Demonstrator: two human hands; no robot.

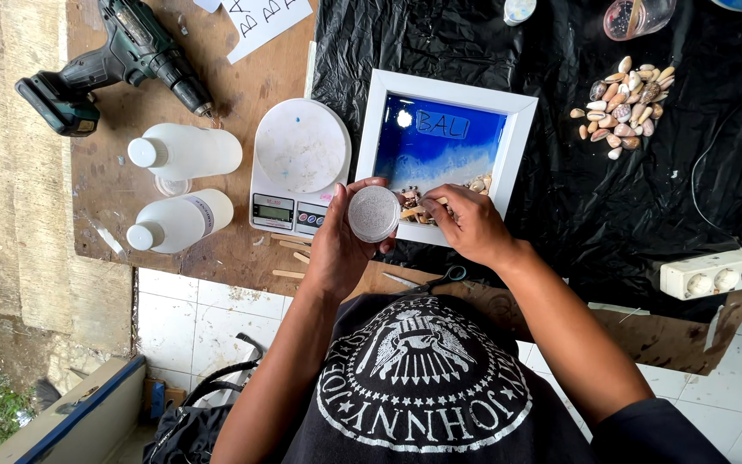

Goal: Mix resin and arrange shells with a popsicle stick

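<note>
The left hand (337, 249) is cupping a small round cup of sand (374, 213), likely light and spillable, so best gripped round its sides, while the right hand (470, 225) is pinching a wooden stick (412, 211) over the white-framed blue resin picture (440, 142).

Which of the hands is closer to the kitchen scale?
Left. The left hand, holding a small round cup, is just beside the kitchen scale; the right hand is farther off, over the white frame's lower edge.

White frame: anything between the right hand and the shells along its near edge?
Nothing visible. The right hand is already at the shells inside the white frame; the left hand holds a round cup just beside them, not across them.
</note>
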